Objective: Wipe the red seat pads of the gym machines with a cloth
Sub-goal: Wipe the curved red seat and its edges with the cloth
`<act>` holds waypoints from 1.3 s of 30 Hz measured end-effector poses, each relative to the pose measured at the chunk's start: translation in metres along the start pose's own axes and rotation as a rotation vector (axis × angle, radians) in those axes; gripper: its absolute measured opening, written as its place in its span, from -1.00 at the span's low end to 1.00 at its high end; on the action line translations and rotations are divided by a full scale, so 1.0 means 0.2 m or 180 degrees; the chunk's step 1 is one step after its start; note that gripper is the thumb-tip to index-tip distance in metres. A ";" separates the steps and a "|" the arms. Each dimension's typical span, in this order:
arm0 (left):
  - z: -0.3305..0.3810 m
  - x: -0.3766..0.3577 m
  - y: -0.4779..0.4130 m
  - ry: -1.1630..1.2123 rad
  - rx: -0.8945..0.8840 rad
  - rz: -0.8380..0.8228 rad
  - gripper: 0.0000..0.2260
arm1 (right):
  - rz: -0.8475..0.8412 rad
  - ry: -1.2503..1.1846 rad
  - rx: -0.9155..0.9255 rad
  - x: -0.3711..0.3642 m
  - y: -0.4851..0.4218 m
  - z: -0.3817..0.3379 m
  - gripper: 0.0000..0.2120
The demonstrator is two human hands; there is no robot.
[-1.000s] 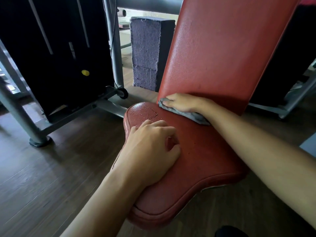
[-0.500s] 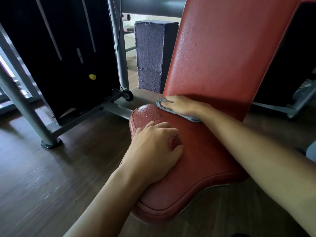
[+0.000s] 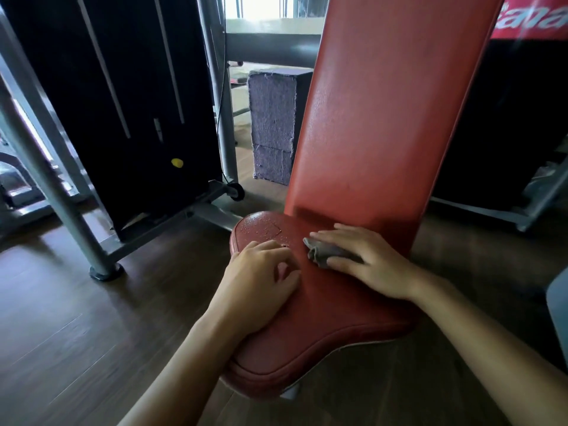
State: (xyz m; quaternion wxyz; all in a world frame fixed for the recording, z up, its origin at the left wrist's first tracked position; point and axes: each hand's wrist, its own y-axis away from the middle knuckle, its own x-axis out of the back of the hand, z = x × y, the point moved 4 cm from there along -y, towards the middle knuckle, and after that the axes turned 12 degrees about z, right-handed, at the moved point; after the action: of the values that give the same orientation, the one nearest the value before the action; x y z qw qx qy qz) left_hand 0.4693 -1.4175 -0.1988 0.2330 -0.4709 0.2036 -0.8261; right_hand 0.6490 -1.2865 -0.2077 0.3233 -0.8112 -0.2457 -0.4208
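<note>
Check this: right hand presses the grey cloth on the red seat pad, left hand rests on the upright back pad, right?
Not quite. The head view shows the left hand resting on the red seat pad, not the upright back pad. The right hand does press the grey cloth there.

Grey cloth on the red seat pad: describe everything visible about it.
The small, bunched, creased grey cloth lies on the padded red seat pad near the base of the red backrest. The right hand presses on it, covering most; a crumpled end shows between forefinger and thumb. The left hand does not touch it.
</note>
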 end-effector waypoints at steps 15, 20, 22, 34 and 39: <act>-0.03 0.07 -0.01 0.0740 0.0824 0.0577 -0.90 | 0.1762 -0.0907 -0.0792 0.03 0.22 0.00 -0.83; -0.01 0.07 -0.02 0.1010 0.0833 0.0567 -0.87 | 0.1711 0.0318 -0.1120 -0.02 0.21 0.00 -0.78; -0.03 0.07 -0.03 0.1157 0.0938 0.0574 -0.85 | 0.1691 0.0160 -0.0863 -0.01 0.21 -0.02 -0.78; 0.10 0.02 0.00 -0.0447 -0.0523 -0.1178 -0.45 | 0.1681 -0.1612 -0.0765 0.07 0.23 -0.02 -0.80; 0.08 0.19 0.03 -0.0849 -0.0628 -0.0964 -0.49 | 0.1618 -0.1311 -0.1066 0.04 0.20 -0.01 -0.82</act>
State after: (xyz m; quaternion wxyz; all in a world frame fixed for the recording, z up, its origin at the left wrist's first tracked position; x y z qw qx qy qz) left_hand 0.4674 -1.4450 -0.1687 0.0840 -0.6217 0.1778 -0.7581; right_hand 0.6798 -1.3141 -0.2131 0.2240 -0.9557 -0.0239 -0.1893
